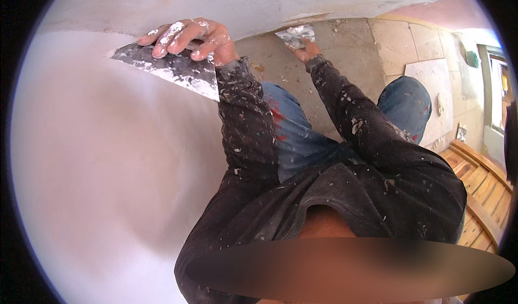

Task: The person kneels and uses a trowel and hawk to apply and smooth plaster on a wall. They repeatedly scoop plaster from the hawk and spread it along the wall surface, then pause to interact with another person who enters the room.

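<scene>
My left hand (194,37), its fingers spotted with white filler, is closed on a wide putty knife (172,69). The broad metal blade is smeared with white and lies against the white wall (97,142), its tip by the inner corner. Lower and to the right, my right hand (306,51) grips a second putty knife (298,32), with white filler on its blade. That blade is close to the foot of the far wall (226,7); I cannot tell whether they touch. Both handles are mostly hidden.
Grey concrete floor (345,50) lies between the far wall and my bent knees. To the right are pale tiles (396,48), a loose pale board (431,88), slatted wood (475,180) and a doorway or window opening (499,88). A small smeared piece (461,132) sits near the wood.
</scene>
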